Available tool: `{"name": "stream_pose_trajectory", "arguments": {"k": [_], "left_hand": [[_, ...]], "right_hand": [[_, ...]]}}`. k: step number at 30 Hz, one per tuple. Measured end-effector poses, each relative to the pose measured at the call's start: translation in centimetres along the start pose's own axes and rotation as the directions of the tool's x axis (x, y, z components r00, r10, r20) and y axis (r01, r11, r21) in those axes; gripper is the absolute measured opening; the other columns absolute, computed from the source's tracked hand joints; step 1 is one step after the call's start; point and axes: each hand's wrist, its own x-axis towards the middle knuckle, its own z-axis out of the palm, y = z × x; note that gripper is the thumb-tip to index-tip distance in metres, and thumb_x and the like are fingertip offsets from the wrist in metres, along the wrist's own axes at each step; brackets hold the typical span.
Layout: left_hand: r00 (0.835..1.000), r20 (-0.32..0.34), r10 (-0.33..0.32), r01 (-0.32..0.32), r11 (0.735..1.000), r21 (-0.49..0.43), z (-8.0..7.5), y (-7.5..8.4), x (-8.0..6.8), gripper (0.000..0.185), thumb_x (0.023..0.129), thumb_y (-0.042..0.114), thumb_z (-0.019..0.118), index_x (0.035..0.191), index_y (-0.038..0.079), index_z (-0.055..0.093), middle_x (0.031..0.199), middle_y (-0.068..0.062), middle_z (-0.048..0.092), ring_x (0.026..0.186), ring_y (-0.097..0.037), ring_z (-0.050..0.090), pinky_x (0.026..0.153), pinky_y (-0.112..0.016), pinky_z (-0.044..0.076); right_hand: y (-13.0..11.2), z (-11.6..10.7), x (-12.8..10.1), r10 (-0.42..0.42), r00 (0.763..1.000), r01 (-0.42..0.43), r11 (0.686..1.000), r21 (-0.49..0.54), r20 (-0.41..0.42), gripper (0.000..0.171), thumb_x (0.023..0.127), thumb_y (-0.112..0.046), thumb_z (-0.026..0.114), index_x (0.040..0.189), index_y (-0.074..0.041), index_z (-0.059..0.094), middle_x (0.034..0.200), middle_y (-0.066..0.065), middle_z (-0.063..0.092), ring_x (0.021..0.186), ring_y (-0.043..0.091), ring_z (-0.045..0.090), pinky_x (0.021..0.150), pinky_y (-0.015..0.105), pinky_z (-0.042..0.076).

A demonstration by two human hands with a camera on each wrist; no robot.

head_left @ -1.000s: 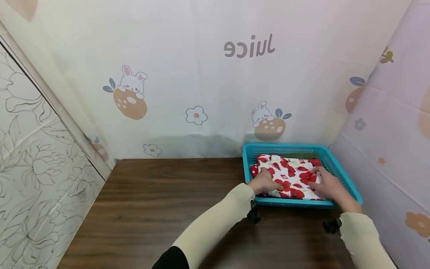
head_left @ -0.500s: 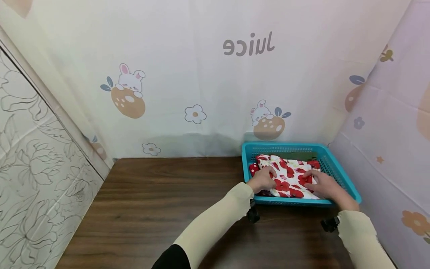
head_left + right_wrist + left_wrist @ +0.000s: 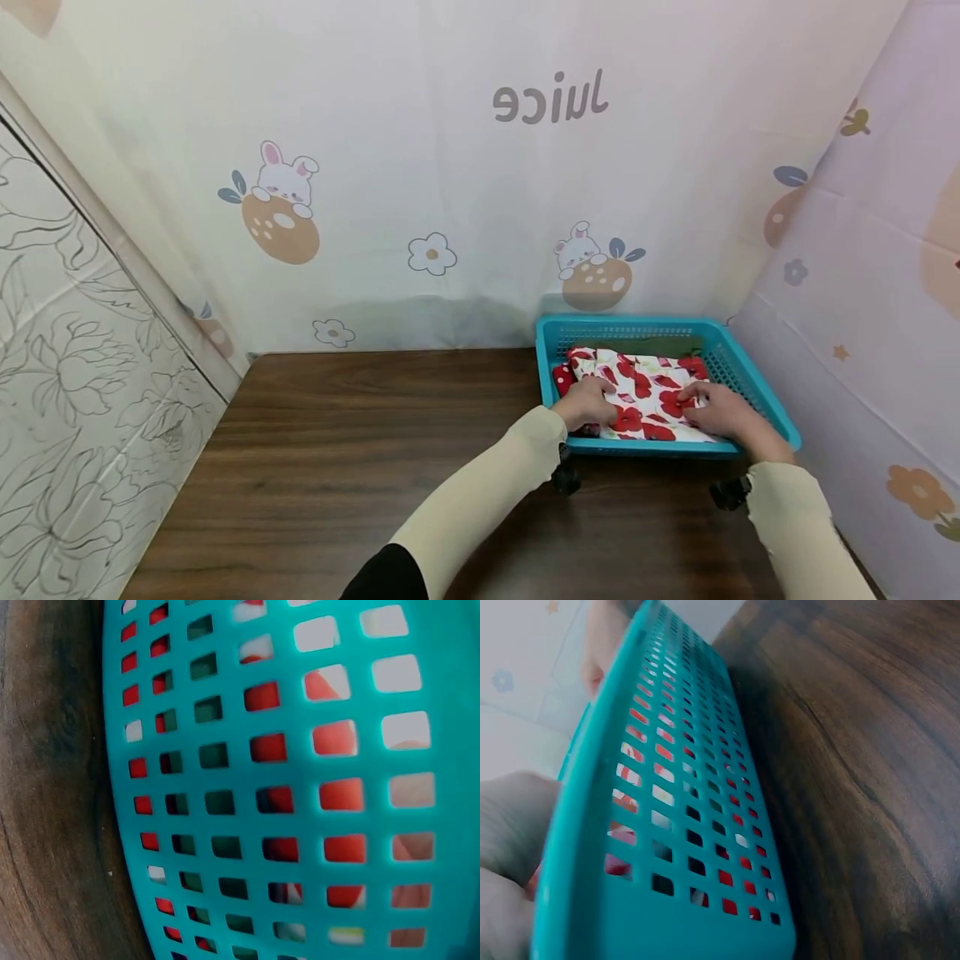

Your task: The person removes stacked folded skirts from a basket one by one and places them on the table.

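A: What has changed in the last second?

B: Both hands have slid a little toward the near rim of the basket [image 3: 757, 392], pressing the folded cloth [image 3: 645, 392] flatter inside it. The left hand [image 3: 587, 406] curls over the cloth's left edge; the right hand [image 3: 716, 408] seems to pinch its right edge, though the view is small

A: And room?

B: The basket sits in the worktop's [image 3: 360, 450] far right corner, close to the curtain [image 3: 450, 167]; open worktop lies to the left

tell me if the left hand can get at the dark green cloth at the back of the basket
Probably not directly: the left hand rests on the floral cloth, which covers most of the green cloth inside the teal basket.
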Motion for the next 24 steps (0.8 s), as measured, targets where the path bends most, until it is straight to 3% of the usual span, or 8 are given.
{"name": "stream_pose_trajectory", "arguments": {"k": [4, 8, 11, 14, 17, 21, 24], "left_hand": [[0.998, -0.063, 0.006, -0.008, 0.999, -0.033, 0.2, -0.3, 0.4, 0.047, 0.083, 0.002, 0.081, 0.128, 0.013, 0.071, 0.114, -0.004, 0.065, 0.067, -0.018, 0.055, 0.056, -0.028, 0.049], [0.998, -0.043, 0.048, -0.051, 0.995, -0.089, -0.2, -0.1, 0.3, 0.054, 0.082, -0.002, 0.078, 0.133, 0.011, 0.068, 0.106, -0.003, 0.064, 0.051, -0.018, 0.048, 0.05, -0.029, 0.045], [0.995, -0.055, 0.084, -0.088, 0.993, -0.073, -0.6, 0.4, 0.0, 0.057, 0.083, -0.001, 0.078, 0.138, 0.012, 0.064, 0.105, -0.002, 0.064, 0.051, -0.016, 0.047, 0.049, -0.026, 0.045], [0.99, -0.086, 0.112, -0.117, 0.992, -0.049, -0.8, 0.7, -0.3, 0.062, 0.086, 0.003, 0.077, 0.144, 0.016, 0.06, 0.119, -0.002, 0.063, 0.064, -0.014, 0.053, 0.053, -0.024, 0.049], [0.982, -0.103, 0.16, -0.164, 0.986, -0.031, -1.0, 0.7, -0.7, 0.064, 0.088, 0.007, 0.077, 0.147, 0.02, 0.056, 0.132, -0.001, 0.06, 0.08, -0.014, 0.058, 0.063, -0.026, 0.055], [0.964, -0.118, 0.237, -0.237, 0.971, 0.02, -1.7, 0.8, -1.0, 0.066, 0.089, 0.013, 0.078, 0.149, 0.026, 0.054, 0.142, 0.002, 0.057, 0.102, -0.013, 0.056, 0.082, -0.028, 0.057], [0.946, -0.127, 0.297, -0.296, 0.955, 0.025, -2.5, 0.9, -1.0, 0.069, 0.089, 0.015, 0.078, 0.151, 0.029, 0.052, 0.145, 0.003, 0.055, 0.114, -0.013, 0.052, 0.09, -0.03, 0.057]], "right_hand": [[-0.2, -0.1, -0.1, -0.034, 0.999, 0.033, 0.999, 0.027, 0.035, 0.025, 0.095, -0.019, 0.07, 0.114, -0.003, 0.068, 0.13, 0.04, 0.052, 0.113, 0.053, 0.046, 0.091, 0.069, 0.047], [0.0, -0.3, -0.1, -0.056, 0.998, 0.055, 0.998, 0.04, 0.029, 0.025, 0.096, -0.019, 0.069, 0.116, -0.003, 0.072, 0.133, 0.041, 0.051, 0.116, 0.055, 0.044, 0.091, 0.068, 0.048], [0.2, -0.4, -0.2, -0.053, 0.999, 0.053, 0.997, 0.062, -0.014, 0.031, 0.098, -0.02, 0.069, 0.121, 0.001, 0.071, 0.135, 0.042, 0.049, 0.118, 0.055, 0.043, 0.089, 0.066, 0.049], [0.1, -0.5, -0.6, -0.046, 0.997, 0.052, 0.995, 0.088, -0.063, 0.037, 0.1, -0.022, 0.066, 0.127, 0.003, 0.068, 0.137, 0.043, 0.048, 0.119, 0.055, 0.043, 0.086, 0.061, 0.052], [-0.1, -0.3, -1.0, -0.049, 0.992, 0.062, 0.992, 0.107, -0.117, 0.04, 0.103, -0.023, 0.061, 0.132, 0.003, 0.066, 0.138, 0.042, 0.048, 0.114, 0.049, 0.047, 0.078, 0.048, 0.055], [-0.8, -0.2, -1.6, -0.047, 0.975, 0.077, 0.988, 0.133, -0.216, 0.04, 0.105, -0.024, 0.059, 0.135, 0.003, 0.064, 0.131, 0.039, 0.054, 0.089, 0.034, 0.053, 0.059, 0.031, 0.048], [-1.6, -0.7, -1.7, -0.043, 0.951, 0.09, 0.986, 0.142, -0.305, 0.039, 0.106, -0.024, 0.057, 0.135, 0.002, 0.065, 0.113, 0.032, 0.061, 0.065, 0.026, 0.048, 0.049, 0.03, 0.041]]}}
